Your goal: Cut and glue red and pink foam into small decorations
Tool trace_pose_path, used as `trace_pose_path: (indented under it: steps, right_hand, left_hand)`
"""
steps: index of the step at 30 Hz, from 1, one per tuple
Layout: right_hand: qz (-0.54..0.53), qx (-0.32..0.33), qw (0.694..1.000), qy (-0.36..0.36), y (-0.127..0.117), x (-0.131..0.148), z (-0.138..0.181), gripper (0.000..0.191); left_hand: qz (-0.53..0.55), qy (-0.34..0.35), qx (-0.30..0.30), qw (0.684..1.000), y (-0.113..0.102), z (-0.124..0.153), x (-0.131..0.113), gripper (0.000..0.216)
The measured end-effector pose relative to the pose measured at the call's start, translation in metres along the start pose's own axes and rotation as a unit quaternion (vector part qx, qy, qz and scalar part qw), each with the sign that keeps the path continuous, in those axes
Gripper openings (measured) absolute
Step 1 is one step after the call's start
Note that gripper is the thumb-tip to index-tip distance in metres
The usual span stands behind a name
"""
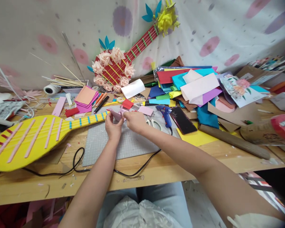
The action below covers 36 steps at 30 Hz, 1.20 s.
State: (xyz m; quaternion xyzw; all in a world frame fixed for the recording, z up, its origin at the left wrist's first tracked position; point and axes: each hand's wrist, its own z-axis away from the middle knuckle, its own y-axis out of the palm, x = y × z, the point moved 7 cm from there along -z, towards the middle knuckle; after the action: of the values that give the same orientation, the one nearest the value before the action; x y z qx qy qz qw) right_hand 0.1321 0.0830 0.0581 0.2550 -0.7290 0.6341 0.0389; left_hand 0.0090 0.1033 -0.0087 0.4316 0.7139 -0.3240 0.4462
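Both my hands meet over the grey cutting mat [128,144] at the middle of the wooden table. My left hand [113,126] and my right hand [136,121] are closed in a pinch on a small pink folded paper piece [117,113], held just above the mat. The neck of a yellow paper guitar [26,141] ends right beside my left hand. White-handled scissors [154,123] and a blue glue gun [165,114] lie just right of my right hand.
A black phone [183,120] lies on a yellow sheet. Coloured foam sheets [192,87] are heaped at the back right, beside a red paper guitar [123,63] against the curtain. A black cord [95,167] loops across the front. Pens [100,102] and pink squares [85,96] sit behind.
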Motion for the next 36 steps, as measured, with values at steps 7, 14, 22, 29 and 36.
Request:
trace_pose_path:
  steps: [7, 14, 22, 29, 36]
  right_hand:
    - [-0.54, 0.167, 0.79, 0.238, 0.034, -0.021, -0.004, 0.02]
    - [-0.264, 0.042, 0.953, 0.144, 0.013, -0.022, -0.005, 0.014]
    - [0.02, -0.006, 1.0, 0.003, 0.0, 0.004, -0.002, 0.024]
    - [-0.488, 0.139, 0.829, 0.237, 0.029, -0.018, -0.005, 0.021]
    - [-0.379, 0.091, 0.899, 0.2, 0.023, -0.022, -0.003, 0.017]
  left_hand:
    - [0.003, 0.017, 0.006, 1.0, 0.0, 0.0, 0.001, 0.058]
    - [0.009, 0.016, 0.01, 1.0, 0.002, -0.001, 0.0, 0.057]
    - [0.008, 0.003, 0.004, 1.0, 0.0, 0.0, 0.0, 0.056]
    - [-0.006, 0.03, 0.007, 0.999, 0.0, -0.001, -0.002, 0.057]
    - [-0.005, 0.038, 0.014, 0.999, 0.001, 0.001, -0.005, 0.056]
